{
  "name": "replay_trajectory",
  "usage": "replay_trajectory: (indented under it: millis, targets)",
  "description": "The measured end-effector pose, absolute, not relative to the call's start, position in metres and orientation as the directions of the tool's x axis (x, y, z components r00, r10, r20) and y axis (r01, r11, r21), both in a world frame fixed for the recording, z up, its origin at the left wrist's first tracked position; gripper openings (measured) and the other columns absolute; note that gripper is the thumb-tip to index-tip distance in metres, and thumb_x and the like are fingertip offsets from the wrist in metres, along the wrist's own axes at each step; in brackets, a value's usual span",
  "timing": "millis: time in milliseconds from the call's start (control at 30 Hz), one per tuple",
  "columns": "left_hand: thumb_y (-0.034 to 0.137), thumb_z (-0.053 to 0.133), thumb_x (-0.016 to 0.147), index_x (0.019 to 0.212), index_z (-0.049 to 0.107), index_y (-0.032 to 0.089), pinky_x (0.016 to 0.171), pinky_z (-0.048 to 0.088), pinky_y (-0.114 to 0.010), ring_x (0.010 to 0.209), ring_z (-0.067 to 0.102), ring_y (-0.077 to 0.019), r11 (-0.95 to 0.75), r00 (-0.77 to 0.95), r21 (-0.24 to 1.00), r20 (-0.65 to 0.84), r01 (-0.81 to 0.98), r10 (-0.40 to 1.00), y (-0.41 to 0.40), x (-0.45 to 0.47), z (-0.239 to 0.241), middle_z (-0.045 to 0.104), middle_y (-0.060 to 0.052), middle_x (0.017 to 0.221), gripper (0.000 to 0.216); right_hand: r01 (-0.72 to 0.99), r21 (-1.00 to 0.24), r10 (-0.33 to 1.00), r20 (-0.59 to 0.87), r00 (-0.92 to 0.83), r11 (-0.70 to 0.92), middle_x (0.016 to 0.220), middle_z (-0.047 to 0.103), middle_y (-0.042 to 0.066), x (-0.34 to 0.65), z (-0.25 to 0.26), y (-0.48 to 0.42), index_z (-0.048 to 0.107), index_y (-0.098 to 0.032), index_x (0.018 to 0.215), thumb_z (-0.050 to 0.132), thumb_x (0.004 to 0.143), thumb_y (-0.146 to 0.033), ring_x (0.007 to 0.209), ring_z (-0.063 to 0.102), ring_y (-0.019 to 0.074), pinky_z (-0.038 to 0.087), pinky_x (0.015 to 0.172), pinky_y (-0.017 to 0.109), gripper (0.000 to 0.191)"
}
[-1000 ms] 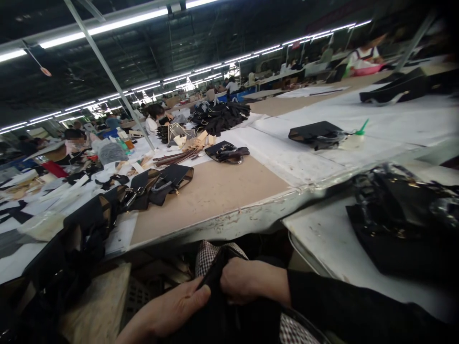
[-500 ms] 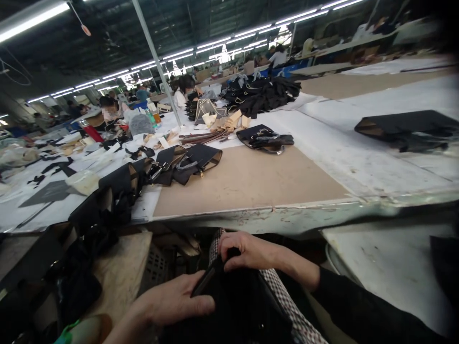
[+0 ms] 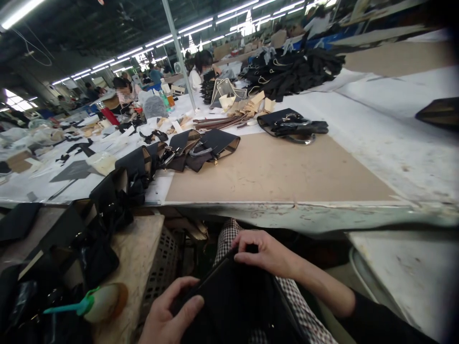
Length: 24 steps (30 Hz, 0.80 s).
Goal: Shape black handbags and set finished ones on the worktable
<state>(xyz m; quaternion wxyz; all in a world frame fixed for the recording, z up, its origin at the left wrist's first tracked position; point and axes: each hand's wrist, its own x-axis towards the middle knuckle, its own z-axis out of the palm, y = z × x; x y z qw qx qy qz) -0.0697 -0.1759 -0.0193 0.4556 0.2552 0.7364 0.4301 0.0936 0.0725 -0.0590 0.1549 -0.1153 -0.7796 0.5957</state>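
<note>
A black bag lies across my lap over checkered trousers. My right hand pinches the far end of its top edge, thumb and forefinger closed on the fabric. At the near end, my left hand grips the same edge, thumb on the side facing me and fingers over the other side. Dark fabric makes the bag's details hard to make out, and its lower part runs out of view.
The worktable has a brown board on it. Several black bags line its left side, more on a side bench. A bottle with a teal nozzle stands on the bench. A metal pole rises beyond; people sit further back.
My head view has turned, so the table has shifted in the picture. My left hand has slid nearer to me along the bag's edge; the right keeps its pinch.
</note>
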Motion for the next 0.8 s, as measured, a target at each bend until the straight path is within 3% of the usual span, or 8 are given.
replay_trajectory:
  millis: [233,400,533,800]
  targets:
    - [0.059,0.075,0.079,0.104,0.072,0.019,0.069,0.05,-0.024,0.08,0.066,-0.0192,0.453,-0.44,0.879,-0.468,-0.147,0.767,-0.172,-0.065,-0.018,0.072,-0.006,0.091,0.047,0.018,-0.949,0.387,0.111,-0.915,0.314,0.096,0.076,0.001,0.097,-0.062,0.069,0.064,-0.02,0.067,0.074,0.085,-0.022,0.092,0.069,0.019,0.049,0.085,0.032,0.02]
    - [0.047,0.074,0.084,0.109,0.068,0.023,0.085,0.053,-0.027,0.098,0.067,-0.0221,0.363,-0.641,0.912,-0.163,0.192,0.75,-0.179,-0.054,-0.02,0.072,-0.005,0.101,0.035,0.024,-0.959,0.396,0.093,-0.914,0.282,0.101,0.075,0.003,0.106,-0.063,0.071,0.069,-0.02,0.072,0.074,0.087,-0.029,0.095,0.068,0.0205,0.049,0.088,0.033,0.018]
    - [0.036,0.068,0.091,0.094,0.071,0.024,0.094,0.051,-0.03,0.105,0.066,-0.0237,0.256,-0.576,0.859,0.055,0.444,0.815,-0.181,-0.052,-0.023,0.072,-0.007,0.111,0.013,-0.009,-0.982,0.335,0.073,-0.939,0.187,0.109,0.074,0.004,0.116,-0.056,0.075,0.072,-0.021,0.075,0.075,0.087,-0.035,0.102,0.067,0.0231,0.048,0.094,0.036,0.018]
    - [0.028,0.066,0.093,0.099,0.074,0.027,0.094,0.053,-0.026,0.104,0.069,-0.0214,0.214,-0.467,0.75,0.141,0.626,0.873,-0.179,-0.055,-0.021,0.072,-0.005,0.114,0.01,-0.024,-0.988,0.289,0.067,-0.955,0.15,0.113,0.072,0.006,0.126,-0.053,0.079,0.075,-0.022,0.075,0.075,0.085,-0.041,0.108,0.065,0.0257,0.047,0.097,0.04,0.021]
